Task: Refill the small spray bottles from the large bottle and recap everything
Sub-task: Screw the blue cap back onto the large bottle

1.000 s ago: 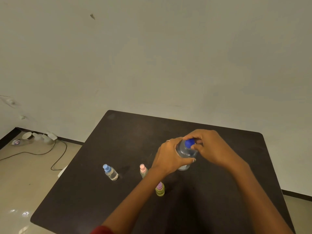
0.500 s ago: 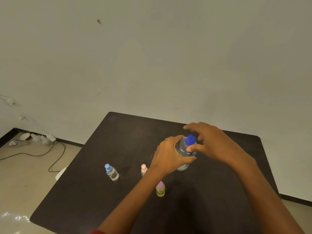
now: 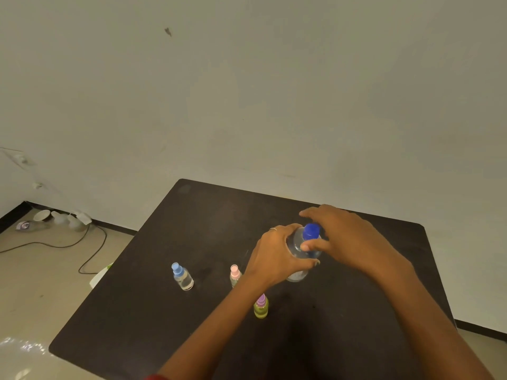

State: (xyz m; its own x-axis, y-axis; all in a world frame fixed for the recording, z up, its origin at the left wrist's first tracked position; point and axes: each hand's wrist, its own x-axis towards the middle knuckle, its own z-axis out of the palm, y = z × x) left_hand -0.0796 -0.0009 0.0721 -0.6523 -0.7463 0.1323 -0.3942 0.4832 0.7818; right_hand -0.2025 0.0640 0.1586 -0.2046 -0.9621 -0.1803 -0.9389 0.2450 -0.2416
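The large clear bottle [image 3: 297, 246] stands near the middle of the dark table [image 3: 214, 215], its blue cap [image 3: 311, 231] on top. My left hand [image 3: 275, 256] grips the bottle's body. My right hand [image 3: 340, 237] hovers at the cap, thumb against its near side and fingers spread past it. Three small spray bottles stand capped to the left: one with a light blue cap [image 3: 181, 276], one with a pink cap [image 3: 234, 274] partly behind my left wrist, and a yellow-green one with a purple cap [image 3: 261, 306].
The table's left edge drops to a tiled floor with a black cable [image 3: 90, 253] and white cups and clutter [image 3: 60, 219] by the wall. A plain wall rises behind the table. A white object [image 3: 100, 275] peeks out under the left edge.
My right hand went from closing over the blue cap to spreading its fingers, thumb still at the cap. The left hand kept its hold on the bottle.
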